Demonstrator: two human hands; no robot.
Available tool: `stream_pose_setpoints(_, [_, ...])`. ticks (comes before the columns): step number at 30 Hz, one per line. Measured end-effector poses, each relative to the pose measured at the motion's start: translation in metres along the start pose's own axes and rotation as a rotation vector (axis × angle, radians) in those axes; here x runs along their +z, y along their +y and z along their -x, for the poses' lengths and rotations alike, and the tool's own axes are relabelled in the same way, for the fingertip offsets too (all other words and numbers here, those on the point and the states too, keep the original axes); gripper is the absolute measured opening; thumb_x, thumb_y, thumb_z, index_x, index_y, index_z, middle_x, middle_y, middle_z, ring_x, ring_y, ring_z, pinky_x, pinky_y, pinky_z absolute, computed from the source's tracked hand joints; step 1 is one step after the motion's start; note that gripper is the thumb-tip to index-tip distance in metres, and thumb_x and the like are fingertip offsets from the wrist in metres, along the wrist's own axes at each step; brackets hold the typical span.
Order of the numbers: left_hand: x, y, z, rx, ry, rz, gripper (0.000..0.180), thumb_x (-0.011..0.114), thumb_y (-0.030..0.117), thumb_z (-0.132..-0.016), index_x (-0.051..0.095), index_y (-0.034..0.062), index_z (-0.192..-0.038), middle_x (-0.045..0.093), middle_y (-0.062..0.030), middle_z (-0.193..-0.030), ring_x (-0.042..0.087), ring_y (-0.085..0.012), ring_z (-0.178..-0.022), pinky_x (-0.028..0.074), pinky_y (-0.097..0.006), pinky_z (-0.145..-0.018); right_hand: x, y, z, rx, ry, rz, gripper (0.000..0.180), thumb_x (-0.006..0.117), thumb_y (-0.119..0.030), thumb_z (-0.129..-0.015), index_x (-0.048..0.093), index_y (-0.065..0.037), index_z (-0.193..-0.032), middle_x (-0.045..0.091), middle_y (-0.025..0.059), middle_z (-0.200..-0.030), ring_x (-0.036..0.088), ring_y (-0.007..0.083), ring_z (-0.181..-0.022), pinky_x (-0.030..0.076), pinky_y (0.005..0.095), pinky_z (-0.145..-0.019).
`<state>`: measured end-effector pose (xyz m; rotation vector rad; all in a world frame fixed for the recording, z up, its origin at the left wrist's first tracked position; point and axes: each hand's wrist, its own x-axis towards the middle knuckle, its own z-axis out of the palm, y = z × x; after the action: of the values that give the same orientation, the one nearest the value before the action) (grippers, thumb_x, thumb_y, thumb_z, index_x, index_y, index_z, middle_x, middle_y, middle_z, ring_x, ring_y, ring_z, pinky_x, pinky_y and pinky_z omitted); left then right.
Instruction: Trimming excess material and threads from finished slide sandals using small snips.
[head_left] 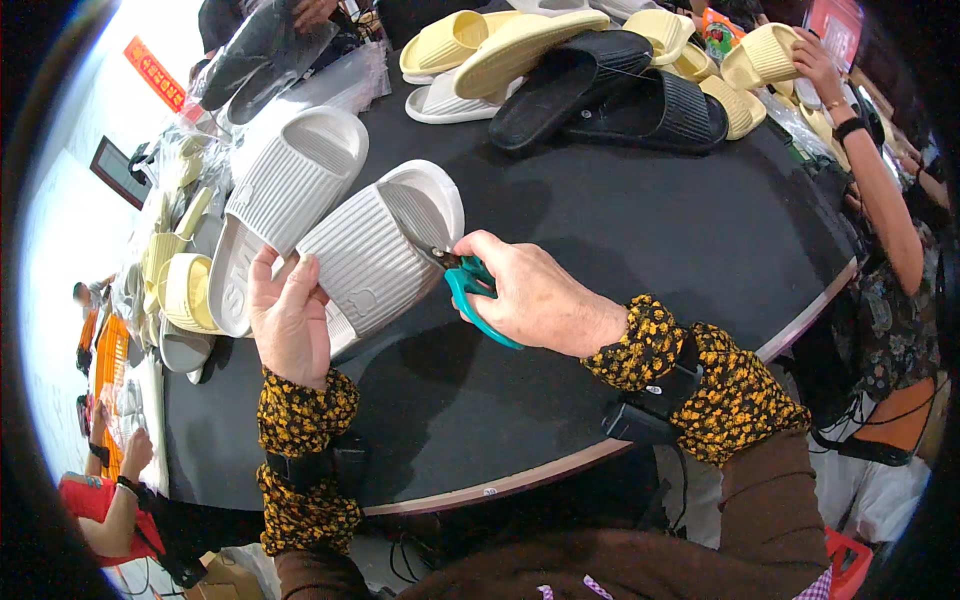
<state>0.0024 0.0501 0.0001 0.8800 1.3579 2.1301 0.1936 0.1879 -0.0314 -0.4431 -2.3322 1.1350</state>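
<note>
A pair of light grey ribbed slide sandals is in front of me over the black table (640,230). My left hand (292,325) pinches the right slide (365,265) at its near left edge, thumb uppermost, close to where it meets the left slide (300,175). Whether these fingers also grip the left slide is hard to see. Teal-handled scissors (478,300) are in my right hand (545,295), with fingers in and around the handles. Their dark blades reach into the foot opening of the right slide, by the strap's edge; the blade tips are partly hidden.
Yellow slides (530,50) and black slides (650,110) are piled at the far edge. More yellow slides (190,290) lie at left beside plastic wrapping. At far right a co-worker's hand (820,70) holds a yellow slide. Another person's arm (125,490) shows at lower left.
</note>
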Motion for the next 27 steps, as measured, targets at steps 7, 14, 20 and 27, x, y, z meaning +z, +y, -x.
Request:
stream_pose_setpoints(7, [-0.001,-0.001,-0.001,-0.004,-0.006,0.009,0.038,0.052,0.000,-0.087,0.036,0.0011,-0.121,0.056,-0.0142,-0.110,0.056,-0.0176,-0.098,0.045,-0.032,-0.084,0.001,0.000,-0.001,0.008,-0.014,-0.019,0.032,0.061,-0.008,-0.080,0.048,0.005,-0.106,0.063,0.0197,-0.080,0.065,0.0291,-0.076,0.050,0.0359,-0.067])
stream_pose_setpoints(14, [-0.001,-0.002,-0.001,-0.015,-0.013,-0.004,0.039,0.052,0.001,-0.087,0.036,0.0004,-0.122,0.056,-0.0159,-0.112,0.056,-0.0195,-0.100,0.045,-0.033,-0.086,0.001,0.000,-0.001,-0.017,0.004,-0.049,0.031,0.062,-0.008,-0.080,0.049,0.004,-0.106,0.063,0.0190,-0.081,0.066,0.0267,-0.076,0.050,0.0345,-0.066])
stream_pose_setpoints(20, [-0.001,-0.002,-0.001,-0.030,-0.017,-0.022,0.040,0.051,0.000,-0.087,0.035,0.0001,-0.123,0.056,-0.0164,-0.113,0.055,-0.0201,-0.101,0.045,-0.033,-0.085,-0.001,0.001,-0.003,-0.013,0.046,-0.073,0.032,0.062,-0.008,-0.080,0.049,0.003,-0.106,0.062,0.0193,-0.079,0.065,0.0291,-0.074,0.049,0.0352,-0.066])
stream_pose_setpoints(27, [0.007,0.001,0.003,-0.050,-0.017,-0.056,0.043,0.051,-0.002,-0.085,0.032,0.0007,-0.124,0.054,-0.0174,-0.115,0.055,-0.0205,-0.100,0.045,-0.031,-0.083,-0.008,-0.008,-0.003,0.064,0.022,0.050,0.034,0.061,-0.011,-0.079,0.049,0.003,-0.107,0.061,0.0197,-0.080,0.062,0.0306,-0.075,0.048,0.0368,-0.067])
